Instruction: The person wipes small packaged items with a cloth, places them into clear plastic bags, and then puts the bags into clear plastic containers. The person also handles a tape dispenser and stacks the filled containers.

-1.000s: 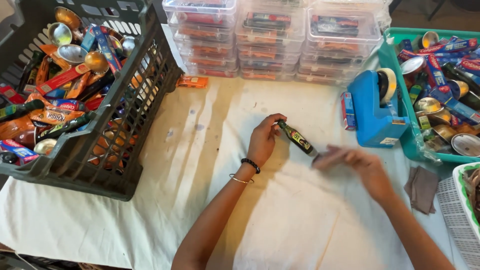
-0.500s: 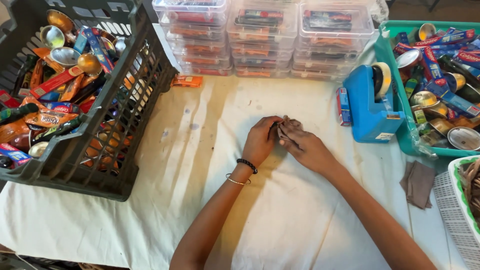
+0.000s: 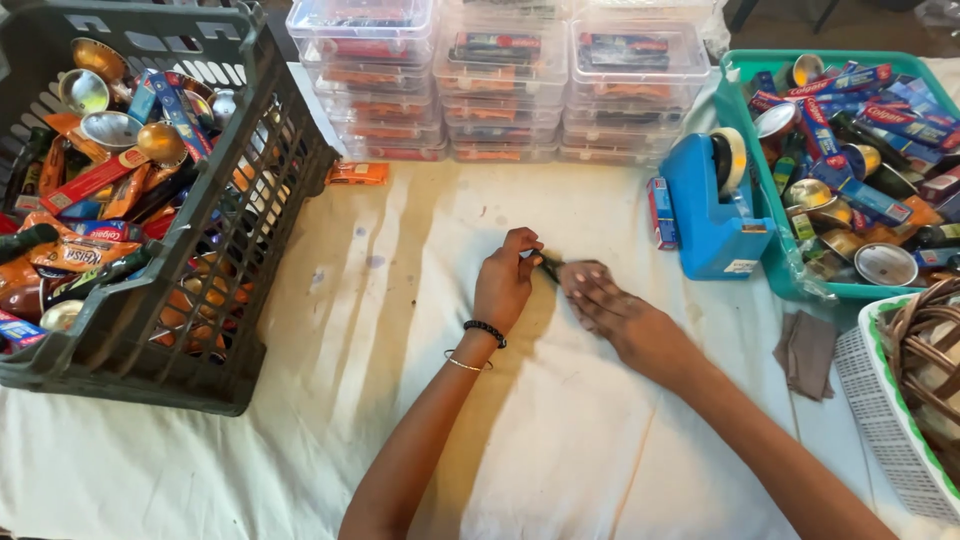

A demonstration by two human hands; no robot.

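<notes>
My left hand (image 3: pixel 507 283) and my right hand (image 3: pixel 607 302) meet over the white cloth in the middle of the table. Between them lies a small dark tube-shaped item (image 3: pixel 551 267), of which only a short piece shows. My left fingers pinch its near end. My right hand lies flat over the rest and hides it. A dark bead bracelet and a thin bangle sit on my left wrist.
A dark crate (image 3: pixel 262 215) full of packets and metal bowls stands at left. Stacked clear lidded boxes (image 3: pixel 500 85) line the back. A blue tape dispenser (image 3: pixel 712 205), a green tub (image 3: pixel 770 265) of goods and a white basket (image 3: pixel 880 400) are at right. An orange packet (image 3: pixel 358 173) lies on the cloth.
My right hand came in from the right and now covers the dark item that my left hand held out in plain view a second ago.
</notes>
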